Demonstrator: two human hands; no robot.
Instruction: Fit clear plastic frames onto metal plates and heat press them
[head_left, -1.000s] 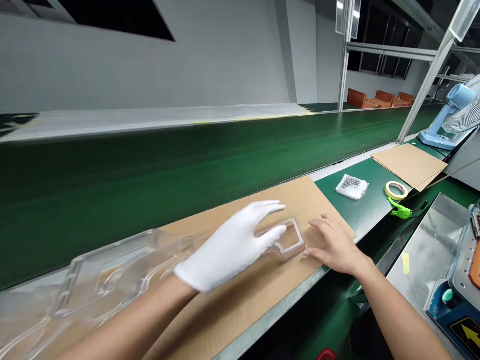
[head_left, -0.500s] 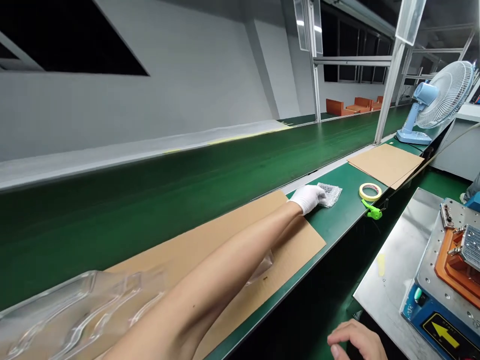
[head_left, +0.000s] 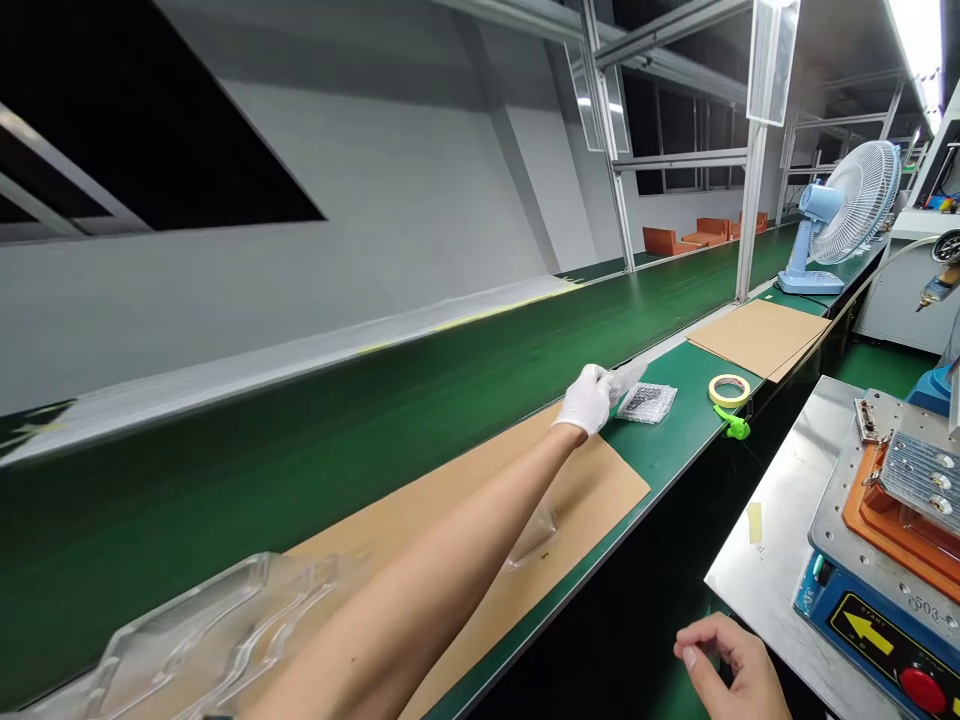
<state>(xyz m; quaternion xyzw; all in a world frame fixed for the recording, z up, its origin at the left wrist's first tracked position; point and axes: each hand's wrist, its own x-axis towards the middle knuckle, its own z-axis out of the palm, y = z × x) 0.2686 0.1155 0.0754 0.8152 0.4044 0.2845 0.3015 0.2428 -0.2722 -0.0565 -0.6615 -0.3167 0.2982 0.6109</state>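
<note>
Gloved left hand (head_left: 589,400) now raised beside the plastic packet (head_left: 646,403)

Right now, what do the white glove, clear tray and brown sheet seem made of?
The white glove looks like matte cotton fabric, soft and creased, though no weave shows. The clear tray seems thin glossy moulded plastic, with glare along its ridges. The brown sheet looks like matte cardboard, flat and unprinted.
</note>
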